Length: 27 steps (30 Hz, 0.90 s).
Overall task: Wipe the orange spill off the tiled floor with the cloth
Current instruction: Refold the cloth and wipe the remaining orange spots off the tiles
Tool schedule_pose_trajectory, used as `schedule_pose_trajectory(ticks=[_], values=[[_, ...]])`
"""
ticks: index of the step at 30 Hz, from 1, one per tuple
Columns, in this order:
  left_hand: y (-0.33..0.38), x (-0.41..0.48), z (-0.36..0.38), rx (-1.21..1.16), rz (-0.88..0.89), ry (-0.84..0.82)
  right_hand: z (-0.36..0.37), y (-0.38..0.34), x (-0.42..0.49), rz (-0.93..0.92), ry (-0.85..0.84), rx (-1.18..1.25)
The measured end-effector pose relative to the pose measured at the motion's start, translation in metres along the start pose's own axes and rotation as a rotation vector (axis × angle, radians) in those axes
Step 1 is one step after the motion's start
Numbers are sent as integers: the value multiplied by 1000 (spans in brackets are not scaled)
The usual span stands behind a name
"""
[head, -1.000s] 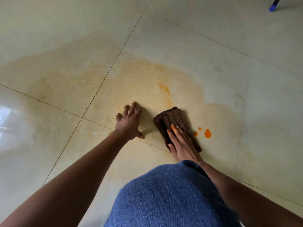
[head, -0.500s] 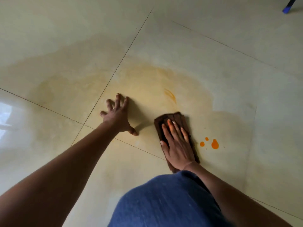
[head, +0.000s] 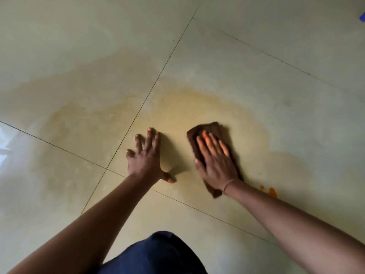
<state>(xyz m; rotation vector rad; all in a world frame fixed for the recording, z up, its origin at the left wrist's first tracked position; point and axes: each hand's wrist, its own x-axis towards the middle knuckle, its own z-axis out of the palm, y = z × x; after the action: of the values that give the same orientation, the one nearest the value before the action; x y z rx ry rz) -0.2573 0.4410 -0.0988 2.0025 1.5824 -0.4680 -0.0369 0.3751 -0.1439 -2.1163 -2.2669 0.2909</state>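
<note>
- One cloth [head: 214, 127]: brown, folded into a long pad and blurred at its edges. It lies flat on the floor [head: 266, 62], on the centre tile, inside the stained patch. Its far end shows past the fingertips and its near corner shows below the wrist.
- One stain [head: 193, 103]: a wide, pale yellow-orange film with an uneven edge. It spreads over the centre tile and across the joint onto the tiles to the left.
- Two orange drops [head: 273, 192]: bright and thick, one larger and one smaller, close together. They sit to the right of the cloth, right at the edge of the right forearm.
- Two hands, both bare.
- Right hand [head: 215, 157]: laid palm down on the cloth, fingers straight and close together, pressing it to the floor rather than gripping it. The fingertips have an orange tint. The hand covers the middle of the cloth.
- Left hand [head: 146, 157]: flat on the bare tile to the left of the cloth and apart from it. Its fingers are spread and its thumb is held out to the side. It holds nothing.
- One thin band [head: 227, 184] around the right wrist.
- Three dark joint lines [head: 158, 80] cross the glossy cream tiles. Two of them meet just left of the left wrist.
- One patch of dark blue fabric [head: 158, 254] at the bottom edge, between the two forearms, hiding the floor there.
- One blue object [head: 363, 16], cut off at the top right corner; what it is cannot be told.
</note>
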Motion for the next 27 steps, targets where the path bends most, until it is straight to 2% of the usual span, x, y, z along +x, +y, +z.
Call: schedule_pose_trajectory(ticks=[3,4,6,9,11,13,15,17,19,20,22,23,26,27], values=[[0,4,2,-29,-10,-19,-10,2,100,351,73,2],[1,5,1,-36,-18,-26,-13,-13,129,388,59,3],[3,3,-3,-37,-37,-40,-9,-43,138,251,34,-18],[3,2,-4,-35,-26,-52,0,-37,37,-49,-24,-53],[2,2,-4,-31,-18,-57,-4,6,7,-32,20,-35],[7,4,-6,-39,-33,-89,-12,32,44,230,56,-30],[11,8,-7,-56,-53,-110,-20,23,107,489,93,0],[14,10,-10,-54,-56,-124,-14,-7,110,427,72,-1],[13,7,-13,-54,-52,-137,-2,-31,41,177,38,-33],[13,6,-13,-54,-44,-135,1,-32,-7,74,1,-42],[12,5,-13,-57,-40,-125,0,-8,-37,4,14,-19],[12,6,-14,-59,-35,-124,-2,3,-24,74,19,-15],[12,5,-10,-67,-27,-115,-16,16,44,466,72,9],[11,4,-11,-59,-25,-113,-14,8,39,461,58,12]])
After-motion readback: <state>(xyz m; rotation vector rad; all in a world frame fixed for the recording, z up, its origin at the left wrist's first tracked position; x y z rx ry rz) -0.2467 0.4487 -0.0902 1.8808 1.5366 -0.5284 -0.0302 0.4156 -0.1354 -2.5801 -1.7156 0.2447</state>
